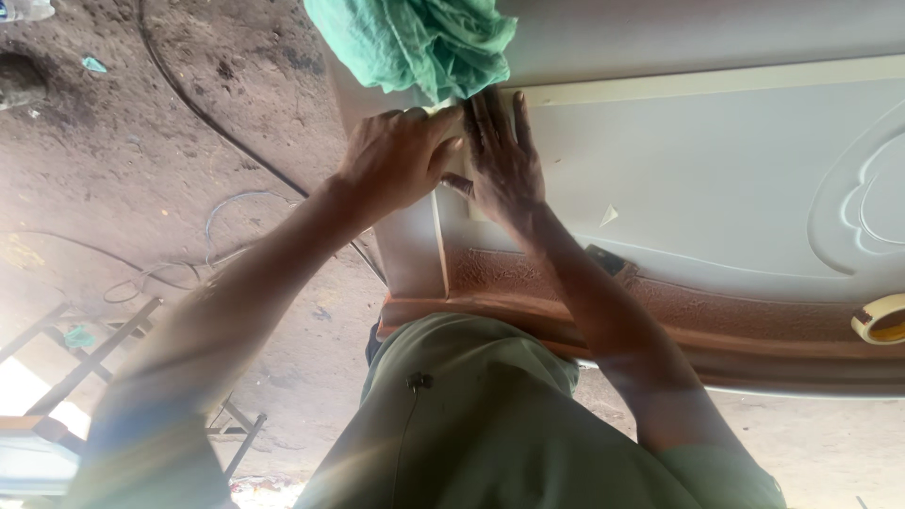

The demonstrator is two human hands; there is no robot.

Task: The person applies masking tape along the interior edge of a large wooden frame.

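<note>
A large white moulded door panel (716,179) lies flat in front of me, with a rusty brown primed band along its near edge. My left hand (396,155) curls over the panel's left corner, fingers pressed on a strip of pale masking tape (698,83) that runs along the panel. My right hand (504,160) lies flat, fingers spread, pressing the same tape end beside the left hand. A crumpled green cloth (419,42) sits on the panel just beyond both hands.
A roll of masking tape (881,319) rests on the panel at the right edge. Black cables (217,127) trail over the dirt floor on the left. A metal frame (85,363) stands at the lower left.
</note>
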